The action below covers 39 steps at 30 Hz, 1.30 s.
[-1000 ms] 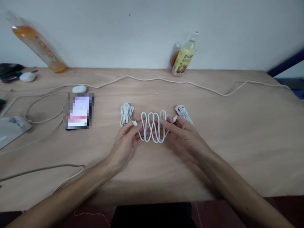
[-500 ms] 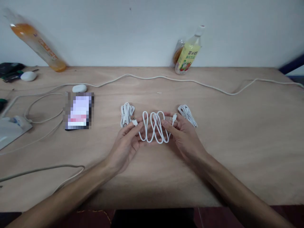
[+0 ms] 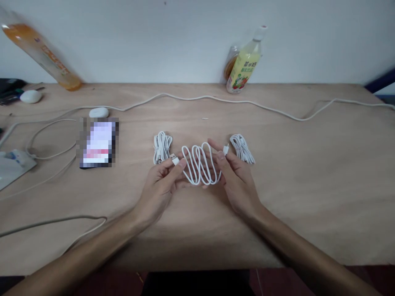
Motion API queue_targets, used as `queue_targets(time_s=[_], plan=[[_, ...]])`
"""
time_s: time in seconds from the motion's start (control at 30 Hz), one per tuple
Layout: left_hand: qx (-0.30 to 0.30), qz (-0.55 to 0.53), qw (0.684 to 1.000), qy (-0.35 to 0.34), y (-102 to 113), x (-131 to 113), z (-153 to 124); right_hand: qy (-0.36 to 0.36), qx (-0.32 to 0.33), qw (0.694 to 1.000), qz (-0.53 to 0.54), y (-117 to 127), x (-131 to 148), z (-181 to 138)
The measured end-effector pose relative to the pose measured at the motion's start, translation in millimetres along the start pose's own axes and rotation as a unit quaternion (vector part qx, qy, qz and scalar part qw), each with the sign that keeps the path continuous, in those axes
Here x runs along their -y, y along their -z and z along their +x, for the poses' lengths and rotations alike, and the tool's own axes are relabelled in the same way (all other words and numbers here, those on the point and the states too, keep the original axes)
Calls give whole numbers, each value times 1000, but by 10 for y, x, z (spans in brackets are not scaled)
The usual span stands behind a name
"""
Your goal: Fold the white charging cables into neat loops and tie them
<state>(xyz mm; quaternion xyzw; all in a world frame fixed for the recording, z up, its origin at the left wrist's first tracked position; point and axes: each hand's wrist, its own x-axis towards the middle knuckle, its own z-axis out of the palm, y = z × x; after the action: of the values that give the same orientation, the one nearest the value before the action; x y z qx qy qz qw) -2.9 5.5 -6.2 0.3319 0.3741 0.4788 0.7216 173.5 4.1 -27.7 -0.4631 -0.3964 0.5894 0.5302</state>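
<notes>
A white USB charging cable [image 3: 197,164] lies in loose loops across the fingers of both hands, above the table. My left hand [image 3: 162,181] is closed on its USB plug end, with the thumb pressing just below the metal plug. At the other end, my right hand [image 3: 237,181] grips the cable near its small white connector, thumb on top. Some fingertips are hidden beneath the loops. Just beyond my left hand rests a coiled white cable [image 3: 162,144]; a second coiled white cable [image 3: 242,148] is beside my right fingers.
A phone [image 3: 99,142] with a lit, blurred screen lies left, below a white earbud case [image 3: 98,112]. One long white cord [image 3: 216,98] crosses the wooden table [image 3: 308,185]. Against the wall stand a yellow drink bottle [image 3: 245,65] and an orange drink bottle [image 3: 40,55].
My right thumb has shifted up toward the connector, and a right finger now stretches out behind it. The cable's loops have moved slightly. The whole view has shifted a little.
</notes>
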Motion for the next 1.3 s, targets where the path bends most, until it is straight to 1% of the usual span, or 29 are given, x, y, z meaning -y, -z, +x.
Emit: queue_targets(time_s=[0.17, 0.3, 0.47, 0.67, 0.9, 1.1, 1.3], plan=[[-46, 16, 999, -13, 5, -2, -13, -5, 45, 998, 34, -39, 30, -50], [-61, 18, 998, -17, 5, -12, -34, 6, 51, 997, 58, -51, 48, -36], [-51, 27, 998, -21, 3, -35, -36, -13, 70, 992, 101, -73, 108, -21], [-32, 27, 999, -24, 2, -59, -31, -33, 81, 994, 61, -94, 169, -27], [-31, 56, 998, -15, 16, -92, -30, -55, 98, 991, 74, -68, 146, -9], [-31, 60, 997, -35, 52, -73, -31, -55, 111, 988, 96, -39, 123, 14], [-23, 79, 996, -35, 44, -73, -17, -51, 101, 989, 100, -36, 123, 9]])
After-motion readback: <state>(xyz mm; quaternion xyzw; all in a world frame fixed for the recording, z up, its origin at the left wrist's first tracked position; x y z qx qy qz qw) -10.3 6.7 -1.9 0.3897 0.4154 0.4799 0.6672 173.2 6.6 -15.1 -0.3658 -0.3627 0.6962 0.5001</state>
